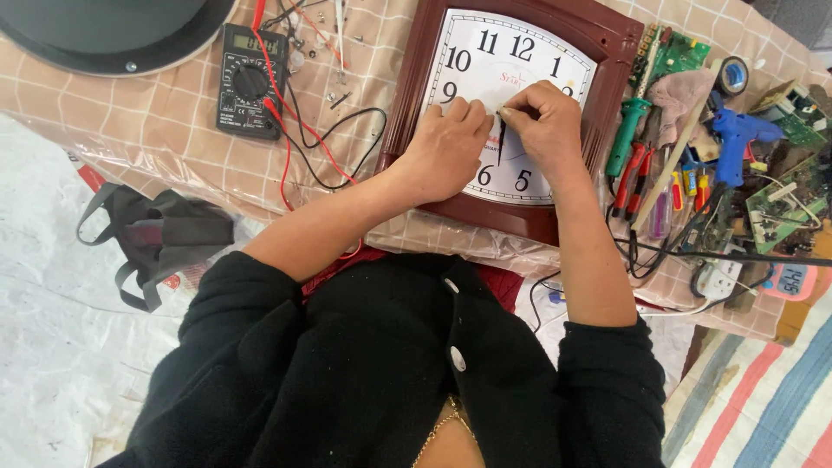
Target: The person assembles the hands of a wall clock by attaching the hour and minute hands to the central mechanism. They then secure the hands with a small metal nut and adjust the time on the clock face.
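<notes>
Head camera, looking down: both bare hands rest on the white dial of a wall clock (520, 52) with a dark red-brown frame, which lies flat on a table (156, 121) covered in a beige checked cloth under clear plastic; the left hand (451, 143) lies on the dial's lower left part, fingers curled and knuckles up, pressing on the face and grasping nothing that can be seen; the right hand (542, 121) sits just beside it at the dial's centre, thumb and fingertips pinched together around something very small at the hub, too small to make out; a black clock hand (500, 149) points down from between the 2 hands toward the bottom numerals.

Left of the clock, well apart from the hands, lies a black multimeter (250, 82) with red and black leads (299, 130) looping across the cloth; a round dark object (104, 35) fills the top left corner; right of the clock lies a heap of tools: a green-handled screwdriver (626, 134), red-handled screwdrivers (633, 178), a blue glue gun (737, 139), a roll of tape (733, 76) and green circuit boards (680, 54); a dark bag (156, 238) lies on the floor below the table edge; black sleeves (607, 373) are pushed up to the elbows.
</notes>
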